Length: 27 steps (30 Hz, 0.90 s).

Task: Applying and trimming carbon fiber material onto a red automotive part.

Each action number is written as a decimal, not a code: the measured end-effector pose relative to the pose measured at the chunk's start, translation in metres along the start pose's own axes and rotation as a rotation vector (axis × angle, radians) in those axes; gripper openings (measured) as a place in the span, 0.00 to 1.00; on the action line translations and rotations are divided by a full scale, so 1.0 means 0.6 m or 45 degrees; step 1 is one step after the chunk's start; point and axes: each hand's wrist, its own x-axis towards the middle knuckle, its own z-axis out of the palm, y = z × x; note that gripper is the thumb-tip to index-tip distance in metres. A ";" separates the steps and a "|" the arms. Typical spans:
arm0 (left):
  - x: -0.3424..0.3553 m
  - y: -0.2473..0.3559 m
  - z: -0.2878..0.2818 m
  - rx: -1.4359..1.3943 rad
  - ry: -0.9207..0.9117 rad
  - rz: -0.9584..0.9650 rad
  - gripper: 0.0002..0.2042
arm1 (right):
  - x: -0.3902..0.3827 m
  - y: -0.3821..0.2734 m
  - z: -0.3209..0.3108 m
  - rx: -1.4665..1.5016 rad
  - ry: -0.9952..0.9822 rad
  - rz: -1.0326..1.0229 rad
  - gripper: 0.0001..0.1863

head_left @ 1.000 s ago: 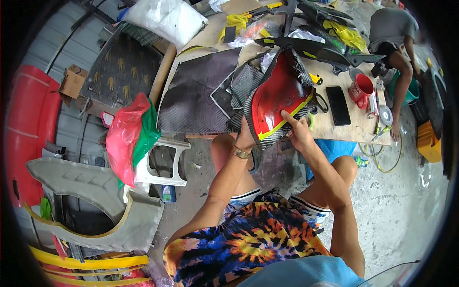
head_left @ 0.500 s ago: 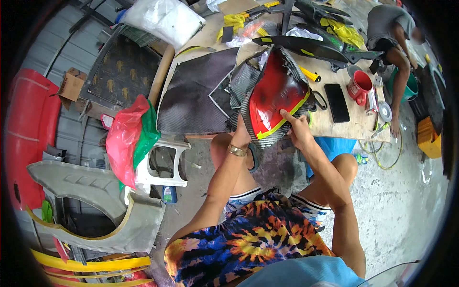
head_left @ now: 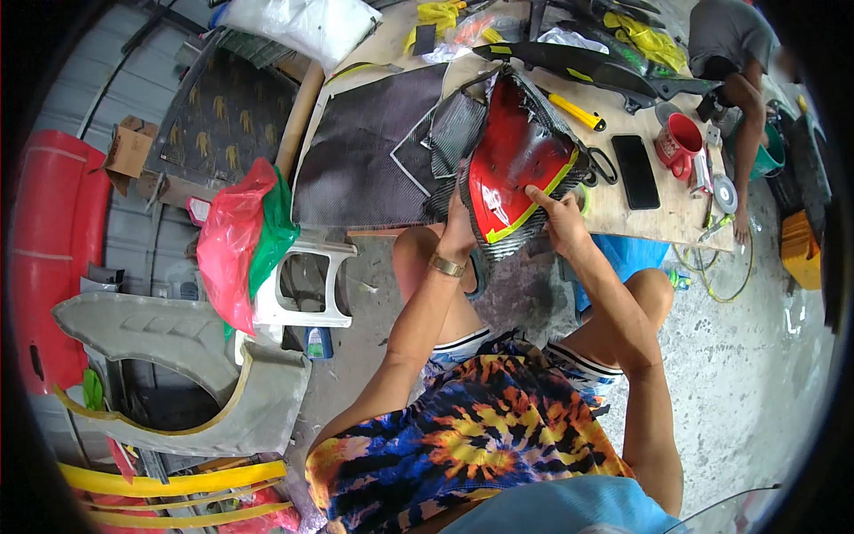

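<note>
At the near edge of the bench (head_left: 623,227) you have the red panel (head_left: 514,165) propped up on edge, glossy face toward you. Your left hand (head_left: 458,233) is closed on its lower left rim, likely to steady it. Your right hand (head_left: 559,218) is half open, fingers pressing the yellow-edged lower right border. Its long axis runs from near-left up to far-right, narrow end pointing away.

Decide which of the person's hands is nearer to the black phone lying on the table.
Right. The right hand presses the red panel's lower right edge, just left of the phone. The left hand grips the panel's lower left edge, farther away, with the panel between.
</note>
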 end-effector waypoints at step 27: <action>0.019 0.022 0.041 -0.315 -0.187 -0.083 0.31 | 0.019 -0.006 -0.015 0.401 -0.389 0.284 0.15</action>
